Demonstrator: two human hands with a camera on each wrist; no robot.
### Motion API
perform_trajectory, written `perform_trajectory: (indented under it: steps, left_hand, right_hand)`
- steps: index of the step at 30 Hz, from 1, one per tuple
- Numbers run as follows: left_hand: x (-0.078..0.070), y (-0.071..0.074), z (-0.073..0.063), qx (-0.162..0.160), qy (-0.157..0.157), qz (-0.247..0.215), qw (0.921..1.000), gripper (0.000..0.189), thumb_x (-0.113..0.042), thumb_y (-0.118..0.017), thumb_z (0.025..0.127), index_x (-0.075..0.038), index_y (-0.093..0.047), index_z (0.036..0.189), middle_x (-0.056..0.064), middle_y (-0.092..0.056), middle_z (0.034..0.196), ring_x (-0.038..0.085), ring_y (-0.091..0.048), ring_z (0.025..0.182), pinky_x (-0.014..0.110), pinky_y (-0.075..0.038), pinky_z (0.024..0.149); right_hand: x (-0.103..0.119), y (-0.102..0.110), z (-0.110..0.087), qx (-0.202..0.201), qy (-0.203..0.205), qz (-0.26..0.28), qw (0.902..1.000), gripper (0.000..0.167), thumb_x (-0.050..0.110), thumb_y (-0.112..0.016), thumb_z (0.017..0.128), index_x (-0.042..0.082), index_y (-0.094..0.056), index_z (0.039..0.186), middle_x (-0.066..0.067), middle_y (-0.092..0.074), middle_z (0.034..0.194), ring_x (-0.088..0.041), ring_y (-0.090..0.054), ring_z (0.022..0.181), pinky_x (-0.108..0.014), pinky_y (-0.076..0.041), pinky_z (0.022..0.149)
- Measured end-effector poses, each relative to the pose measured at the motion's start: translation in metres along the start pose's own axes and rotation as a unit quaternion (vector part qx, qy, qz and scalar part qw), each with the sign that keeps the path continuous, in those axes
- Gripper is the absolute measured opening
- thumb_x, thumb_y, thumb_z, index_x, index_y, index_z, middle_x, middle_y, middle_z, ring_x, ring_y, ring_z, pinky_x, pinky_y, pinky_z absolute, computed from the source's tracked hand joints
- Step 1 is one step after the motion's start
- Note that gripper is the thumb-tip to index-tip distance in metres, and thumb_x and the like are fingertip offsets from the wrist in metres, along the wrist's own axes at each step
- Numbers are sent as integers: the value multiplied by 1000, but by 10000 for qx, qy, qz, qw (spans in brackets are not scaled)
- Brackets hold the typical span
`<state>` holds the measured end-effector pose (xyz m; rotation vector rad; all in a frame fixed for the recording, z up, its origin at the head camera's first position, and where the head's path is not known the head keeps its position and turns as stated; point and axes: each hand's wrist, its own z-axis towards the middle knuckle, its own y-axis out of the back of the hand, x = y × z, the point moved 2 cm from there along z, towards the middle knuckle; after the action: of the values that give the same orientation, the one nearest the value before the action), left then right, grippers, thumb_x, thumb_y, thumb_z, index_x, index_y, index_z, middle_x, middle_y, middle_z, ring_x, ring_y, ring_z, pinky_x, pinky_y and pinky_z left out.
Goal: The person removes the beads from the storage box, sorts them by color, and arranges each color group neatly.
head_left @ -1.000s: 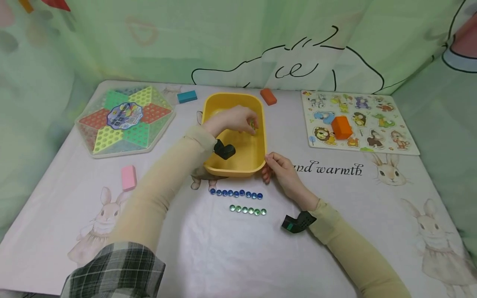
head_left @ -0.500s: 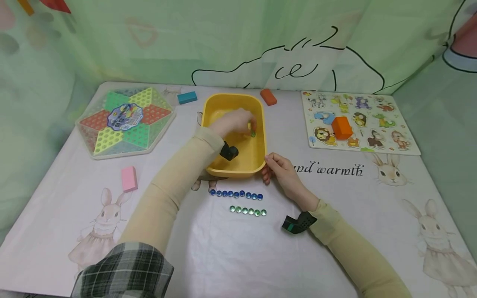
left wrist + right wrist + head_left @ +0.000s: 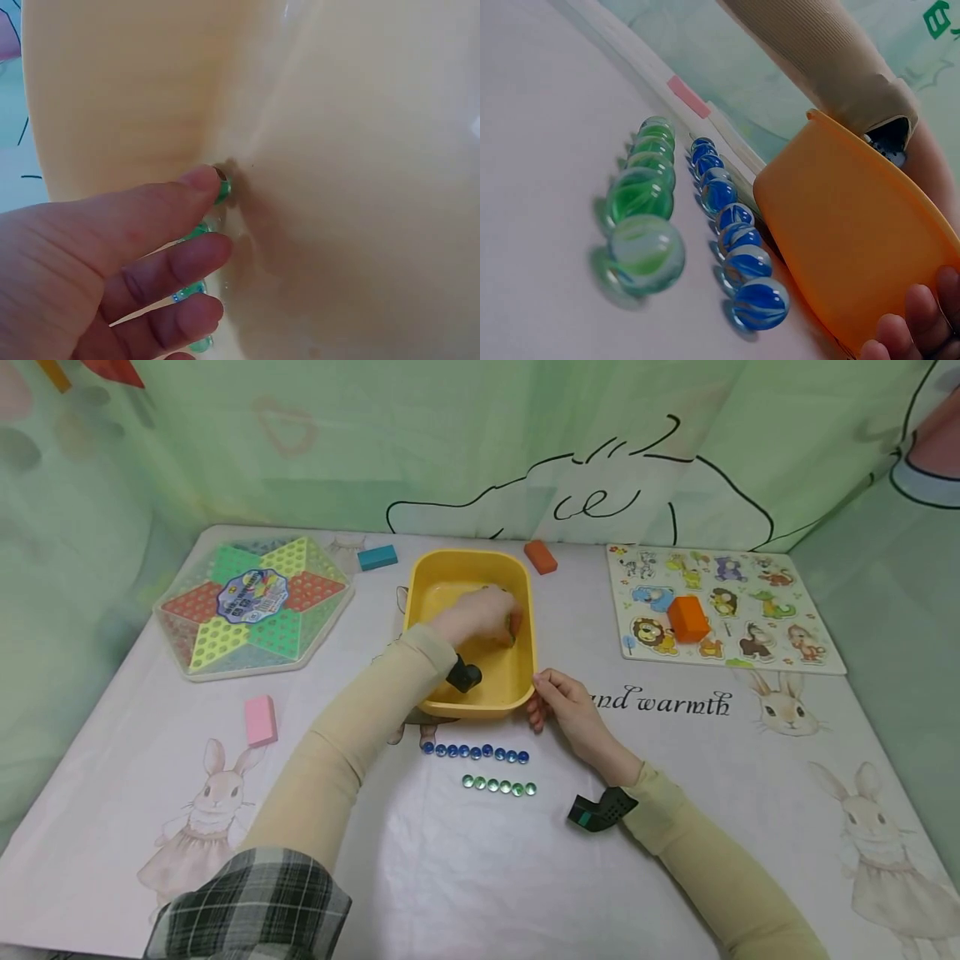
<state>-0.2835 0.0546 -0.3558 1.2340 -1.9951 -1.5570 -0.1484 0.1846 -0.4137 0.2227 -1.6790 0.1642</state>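
Inside a yellow plastic tub (image 3: 472,703), my left hand (image 3: 483,614) reaches to the right-hand wall. The left wrist view shows its thumb tip against a green marble (image 3: 223,191), which it pinches; the index finger is mostly hidden. More green marbles (image 3: 196,231) lie along the foot of the wall, partly behind the fingers. My right hand (image 3: 573,706) grips the tub's near right corner, thumb at the rim and fingers against the outside. In front of the tub, a row of blue marbles (image 3: 476,752) and a shorter row of green marbles (image 3: 498,785) lie on the white cloth.
A Chinese checkers board (image 3: 255,602) lies at the left, a pink block (image 3: 260,721) nearer. Behind the tub are a blue block (image 3: 377,557) and an orange-red block (image 3: 541,557). An animal puzzle board (image 3: 757,610) at the right bears an orange block (image 3: 687,618).
My left hand has gone lower and slightly to the right inside the tub, bringing the green marble toward the right wall. The right hand and the marble rows stay put.
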Motion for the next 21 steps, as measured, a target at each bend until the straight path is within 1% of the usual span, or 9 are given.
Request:
perform_trajectory:
  steps: [2,5,9,11,16,21]
  left_hand:
    - [0,0,0,-18,-11,-4,10000,16,-23,-65,85,-15,-65,99,3,-60,108,17,-50,98,32,-43,87]
    - [-1,2,-3,-85,-48,-110,9999,15,-21,-64,85,-13,-65,98,2,-61,104,16,-51,93,29,-43,82]
    - [0,10,-14,-213,-149,-278,9993,15,-21,-63,86,-11,-64,97,2,-61,99,15,-50,85,27,-42,75]
    - [1,14,-21,-309,-265,-373,9985,15,-22,-62,87,-10,-64,96,3,-61,98,15,-50,84,27,-42,74]
    - [5,20,-43,-631,-529,-805,9934,15,-22,-61,87,-9,-62,94,3,-61,93,16,-49,81,27,-41,73]
    - [7,18,-75,-923,-673,-1202,9861,14,-23,-63,87,-9,-62,90,4,-61,86,16,-50,78,25,-40,69]
  right_hand:
    - [0,0,0,4,1,3,10000,22,18,-39,99,7,-48,82,2,-56,69,-9,-52,57,-22,-47,53]
    - [0,0,0,3,13,8,10000,22,17,-39,99,7,-48,82,2,-56,69,-9,-52,57,-22,-47,53]
    - [0,0,0,-25,26,-42,10000,23,19,-39,99,8,-49,82,2,-56,69,-9,-52,57,-22,-47,54]
    - [1,0,0,-48,37,-78,10000,23,19,-40,99,8,-49,81,2,-56,69,-9,-52,57,-22,-47,54]
    - [2,0,1,-52,20,-72,10000,23,19,-40,99,8,-49,81,2,-56,70,-9,-52,57,-22,-47,54]
    - [2,-1,0,-41,2,-63,10000,22,18,-39,99,8,-49,81,3,-56,69,-9,-52,57,-22,-47,54]
